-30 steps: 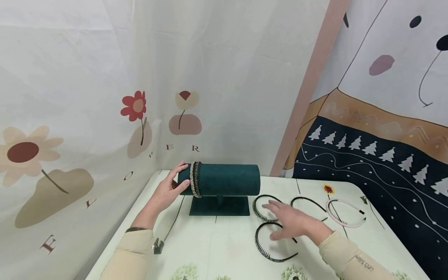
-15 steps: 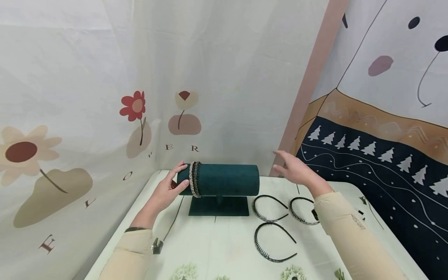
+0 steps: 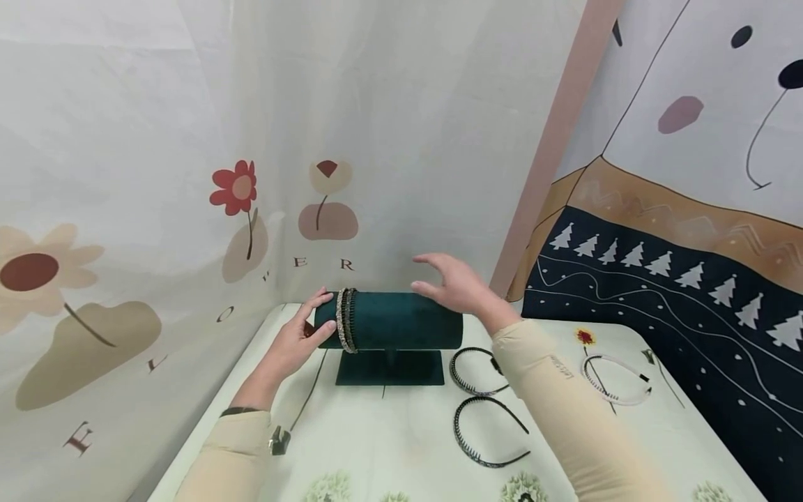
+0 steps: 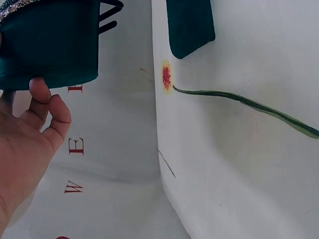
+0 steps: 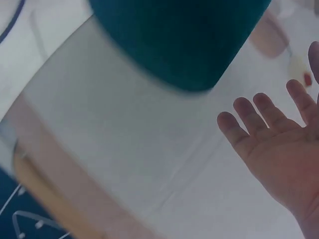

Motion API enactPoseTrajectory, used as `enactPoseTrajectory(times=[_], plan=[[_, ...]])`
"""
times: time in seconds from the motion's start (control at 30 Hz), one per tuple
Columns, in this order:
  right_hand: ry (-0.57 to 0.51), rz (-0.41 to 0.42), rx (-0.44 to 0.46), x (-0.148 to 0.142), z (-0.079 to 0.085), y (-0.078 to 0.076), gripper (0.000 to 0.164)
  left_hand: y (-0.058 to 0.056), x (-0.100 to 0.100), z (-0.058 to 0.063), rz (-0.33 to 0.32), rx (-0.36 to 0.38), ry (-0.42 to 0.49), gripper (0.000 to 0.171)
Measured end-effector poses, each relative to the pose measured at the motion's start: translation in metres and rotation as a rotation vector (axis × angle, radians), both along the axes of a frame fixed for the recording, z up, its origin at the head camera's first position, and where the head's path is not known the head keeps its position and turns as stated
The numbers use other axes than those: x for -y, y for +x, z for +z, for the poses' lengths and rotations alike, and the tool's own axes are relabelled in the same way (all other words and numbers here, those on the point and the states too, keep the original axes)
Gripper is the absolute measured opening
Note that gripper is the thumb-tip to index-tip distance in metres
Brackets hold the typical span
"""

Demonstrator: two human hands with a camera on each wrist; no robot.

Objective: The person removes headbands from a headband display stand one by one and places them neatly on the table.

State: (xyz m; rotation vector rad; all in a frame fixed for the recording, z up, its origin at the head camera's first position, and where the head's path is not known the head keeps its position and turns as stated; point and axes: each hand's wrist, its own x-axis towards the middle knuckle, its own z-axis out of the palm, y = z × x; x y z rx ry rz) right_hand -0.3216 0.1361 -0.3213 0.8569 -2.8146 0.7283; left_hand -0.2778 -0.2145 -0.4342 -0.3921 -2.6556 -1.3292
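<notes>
In the head view, a dark green velvet roll stand (image 3: pixel 408 324) rests on its flat base (image 3: pixel 389 369). My left hand (image 3: pixel 291 345) grips the roll's left end, thumb in front and fingers over the top. Close beside the thumb, a glittery headband (image 3: pixel 341 324) and a dark toothed headband (image 3: pixel 353 324) sit around the roll. My right hand (image 3: pixel 461 287) is over the roll's right part, holding nothing. Its fingers are spread in the right wrist view, near the roll's end (image 5: pixel 184 45). The left wrist view has some fingers (image 4: pixel 59 117) bent loosely below the roll.
Right of the base, a black headband (image 3: pixel 461 383) lies partly behind my right sleeve (image 3: pixel 558 390). Nearer me is another black headband (image 3: pixel 461 432), and a pale pink headband (image 3: pixel 605 397) lies farther right. A hanging cloth (image 3: pixel 401 139) stands behind the table.
My right hand has risen from above the table headbands and swung left over the roll. Its sleeve now covers the middle headband and no longer the pink one. My left hand stays put.
</notes>
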Motion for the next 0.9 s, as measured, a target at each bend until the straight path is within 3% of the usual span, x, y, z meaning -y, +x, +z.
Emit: enactPoseTrajectory(times=[0.2, 0.37, 0.57, 0.9], plan=[[0.133, 0.1, -0.036, 0.055, -0.007, 0.013, 0.062, 0.001, 0.001, 0.002, 0.007, 0.019, 0.003, 0.063], [0.265, 0.104, -0.077, 0.084, -0.018, 0.02, 0.064, 0.002, 0.001, 0.003, -0.008, 0.019, 0.011, 0.063], [0.39, 0.086, -0.12, 0.102, -0.024, 0.025, 0.071, 0.002, 0.001, 0.002, -0.011, -0.006, -0.003, 0.062], [0.466, 0.024, -0.158, 0.111, -0.026, 0.024, 0.071, 0.005, 0.0, 0.003, -0.004, -0.003, -0.002, 0.061]])
